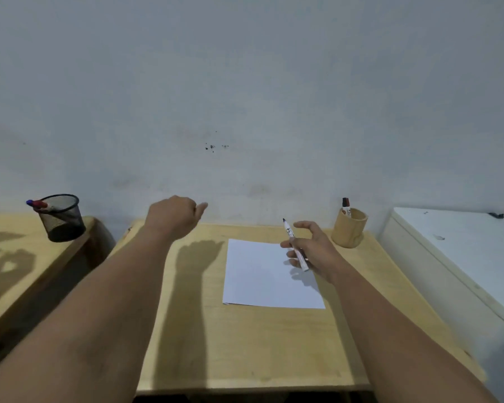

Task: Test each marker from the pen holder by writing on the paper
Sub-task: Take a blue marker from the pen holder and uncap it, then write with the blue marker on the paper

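Observation:
A white sheet of paper [259,286] lies on the light wooden table [245,350]. Above the paper's right edge, my right hand [314,251] holds a white marker [296,251] with its black tip uncapped and pointing up and away. The wooden pen holder [349,229] stands at the table's back right corner with one dark-capped marker [345,205] upright in it. My left hand [172,216] hovers over the back left of the table, fingers curled into a fist and thumb out; whatever may be inside it is hidden.
A black mesh cup [62,219] with a red and a blue marker [37,203] stands on a second wooden table [9,257] to the left, across a dark gap. A white cabinet top [463,251] borders the right side. A wall rises right behind.

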